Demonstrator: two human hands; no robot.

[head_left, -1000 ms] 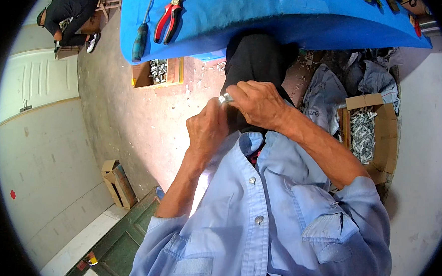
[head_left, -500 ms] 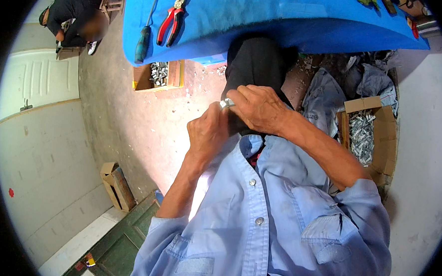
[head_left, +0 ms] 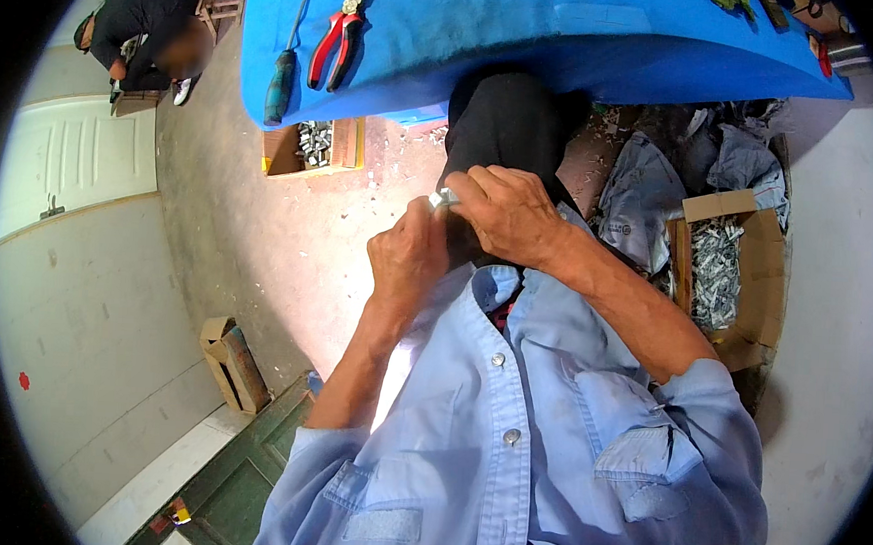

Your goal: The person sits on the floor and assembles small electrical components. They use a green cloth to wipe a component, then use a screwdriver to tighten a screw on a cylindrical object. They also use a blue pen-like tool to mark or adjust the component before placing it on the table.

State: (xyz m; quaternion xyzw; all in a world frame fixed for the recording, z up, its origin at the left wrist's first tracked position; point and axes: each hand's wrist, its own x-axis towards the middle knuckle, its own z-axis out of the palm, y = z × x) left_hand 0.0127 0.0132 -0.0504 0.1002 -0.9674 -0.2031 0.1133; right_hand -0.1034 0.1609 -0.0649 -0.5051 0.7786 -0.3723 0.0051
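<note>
Above my dark-trousered knee, both hands meet at a small silvery-white metal piece [head_left: 444, 199]. My left hand [head_left: 406, 256] is closed, pinching it from the left between thumb and fingers. On the other side, the curled fingers of my right hand [head_left: 513, 217] grip its right end. Its exact shape is mostly hidden by the fingertips. Beyond my hands is a blue-covered table [head_left: 529, 21]. Red-and-black pliers [head_left: 342, 41] and a screwdriver [head_left: 283, 77] with a teal handle lie on it.
Below the table's left end, a carton [head_left: 346, 144] holds small metal pieces. At right, an open carton [head_left: 760, 275] holds many silvery pieces, beside grey plastic bags [head_left: 640, 199]. A narrow cardboard box [head_left: 237, 366] stands at lower left. Another person [head_left: 148, 26] bends over at far left.
The fingertips have parted slightly, so more of the metal piece shows between them. My right forearm has shifted a little; both hands keep their hold.
</note>
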